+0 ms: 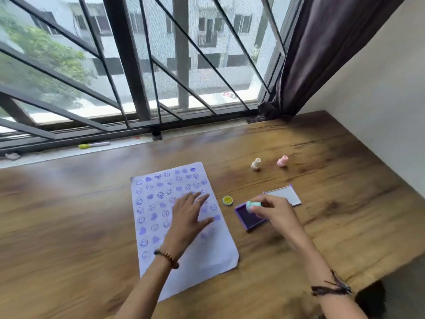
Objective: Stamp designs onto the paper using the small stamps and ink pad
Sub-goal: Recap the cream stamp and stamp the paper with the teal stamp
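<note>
Left hand lies flat with fingers spread on the paper, a white sheet covered in purple smiley and heart prints on the wooden worktop. Right hand pinches a small mint-green stamp, its base down on the open purple ink pad just right of the paper. Ink pad lid lies behind. Yellow stamp sits between paper and pad; cream stamp and pink stamp stand farther back.
</note>
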